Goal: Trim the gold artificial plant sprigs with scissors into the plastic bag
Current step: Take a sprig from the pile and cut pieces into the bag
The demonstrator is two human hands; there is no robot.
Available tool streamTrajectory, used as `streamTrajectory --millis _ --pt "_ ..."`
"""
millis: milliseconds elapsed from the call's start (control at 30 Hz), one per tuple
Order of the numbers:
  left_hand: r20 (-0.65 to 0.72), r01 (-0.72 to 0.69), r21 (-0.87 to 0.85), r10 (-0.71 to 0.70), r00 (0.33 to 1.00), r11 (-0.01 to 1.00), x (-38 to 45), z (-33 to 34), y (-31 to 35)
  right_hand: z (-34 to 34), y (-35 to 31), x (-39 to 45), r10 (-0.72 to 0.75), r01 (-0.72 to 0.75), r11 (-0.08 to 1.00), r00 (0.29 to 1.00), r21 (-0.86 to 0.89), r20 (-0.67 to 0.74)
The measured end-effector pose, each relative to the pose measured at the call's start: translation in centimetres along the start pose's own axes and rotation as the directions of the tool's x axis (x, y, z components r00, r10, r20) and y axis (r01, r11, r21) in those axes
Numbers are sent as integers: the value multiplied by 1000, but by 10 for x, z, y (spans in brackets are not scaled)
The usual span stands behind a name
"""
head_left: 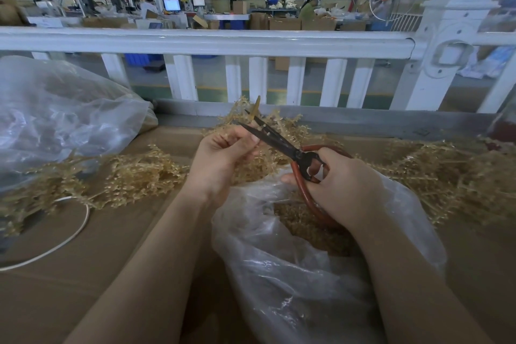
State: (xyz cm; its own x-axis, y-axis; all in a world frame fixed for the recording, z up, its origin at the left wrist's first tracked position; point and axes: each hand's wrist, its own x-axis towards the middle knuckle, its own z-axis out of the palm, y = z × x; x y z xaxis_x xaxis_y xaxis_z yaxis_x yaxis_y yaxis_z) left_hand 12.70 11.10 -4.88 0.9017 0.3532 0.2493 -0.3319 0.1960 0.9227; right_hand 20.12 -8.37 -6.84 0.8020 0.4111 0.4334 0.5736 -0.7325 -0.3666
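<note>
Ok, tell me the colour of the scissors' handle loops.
Reddish-brown handle loops on dark blades, seen in the head view, held by the right hand.

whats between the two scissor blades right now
In the head view, the stem of the gold sprig, pinched by the left hand, sits between the open scissors blades.

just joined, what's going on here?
A person is trimming. The left hand pinches a gold artificial plant sprig; the right hand grips red-handled dark-bladed scissors, blades open around the stem. A clear plastic bag holding trimmed pieces sits below. More loose gold sprigs lie on the brown tabletop.
</note>
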Motion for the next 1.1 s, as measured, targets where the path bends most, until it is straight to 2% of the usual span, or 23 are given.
streamTrajectory --millis 200,267,400,600,867,1100 --pt "-16 -85 95 87 996 992 0 3 -1 -1 -3 -1 -18 18 1000 999 -11 -30" --pt "-55 -90 58 93 994 994 0 7 -5 -2 -5 -2 -20 20 1000 999 -8 -39" --pt "-137 -25 -31 21 990 999 0 13 -8 0 -4 -2 0 0 1000 1000 -7 -12" --pt "-120 8 -143 -25 992 990 -5 21 -10 0 -6 -2 24 -24 1000 1000 -12 -2" --pt "-31 71 -186 -79 996 980 -5 23 -11 1 -4 -1 13 -12 1000 1000 12 -19" --pt "1 68 -200 -70 998 977 -5 24 -12 4 -3 -1 30 -29 997 999 70 -19"
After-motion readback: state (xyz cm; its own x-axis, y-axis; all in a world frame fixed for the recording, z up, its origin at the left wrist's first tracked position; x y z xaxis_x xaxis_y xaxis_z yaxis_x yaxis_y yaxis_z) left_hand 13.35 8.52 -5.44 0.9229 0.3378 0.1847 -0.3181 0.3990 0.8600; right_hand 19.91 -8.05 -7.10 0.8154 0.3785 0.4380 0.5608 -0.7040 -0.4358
